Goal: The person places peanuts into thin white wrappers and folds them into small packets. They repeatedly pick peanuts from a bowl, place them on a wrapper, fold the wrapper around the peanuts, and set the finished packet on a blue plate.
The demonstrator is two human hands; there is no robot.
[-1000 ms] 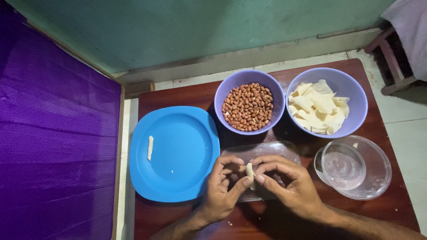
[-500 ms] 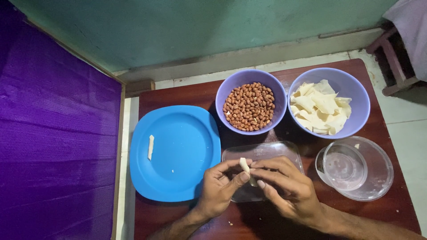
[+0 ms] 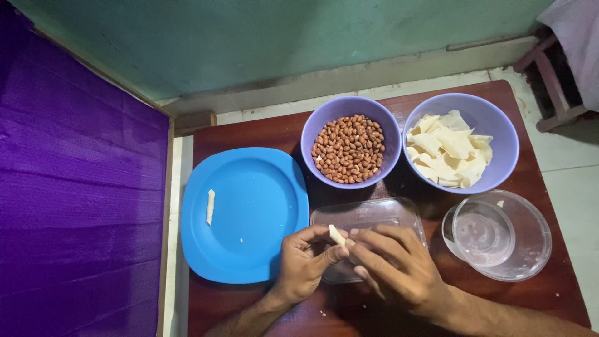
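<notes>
Rolled pastry piece (image 3: 337,235) pinched between both hands over clear rectangular tray (image 3: 374,215) on bench (image 3: 249,134). Blue plate (image 3: 249,212) carries one finished roll (image 3: 210,206). Left hand (image 3: 304,262) grip closed on piece; right hand (image 3: 396,268) fingertips closed on it too.

One head-worn camera looks steeply down, close above the table (image 3: 249,134).

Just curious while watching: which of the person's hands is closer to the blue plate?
Left. The left hand overlaps the blue plate at its lower right rim, pinching a small pale roll. The right hand is further right, over the clear plastic lid, apart from the plate.
</notes>
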